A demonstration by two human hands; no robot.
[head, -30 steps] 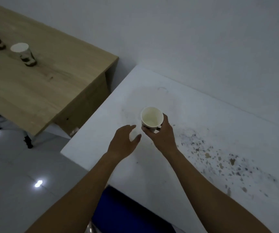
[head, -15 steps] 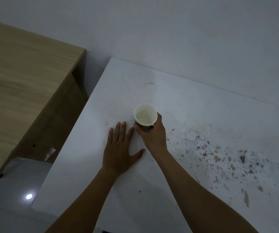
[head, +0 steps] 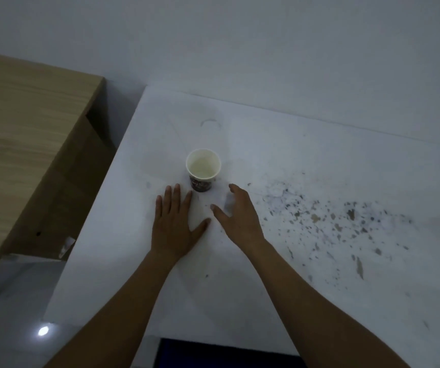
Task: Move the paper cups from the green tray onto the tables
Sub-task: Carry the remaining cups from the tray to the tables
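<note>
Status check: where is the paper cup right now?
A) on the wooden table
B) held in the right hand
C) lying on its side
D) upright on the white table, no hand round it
D: the paper cup stands upright on the white table, with the right hand open beside it.

The white table (head: 293,160) before me (flecked with dark specks (head: 350,214) on its right) carries one paper cup (head: 203,168), upright, and my left hand (head: 175,224) lies flat just beside it.
</note>
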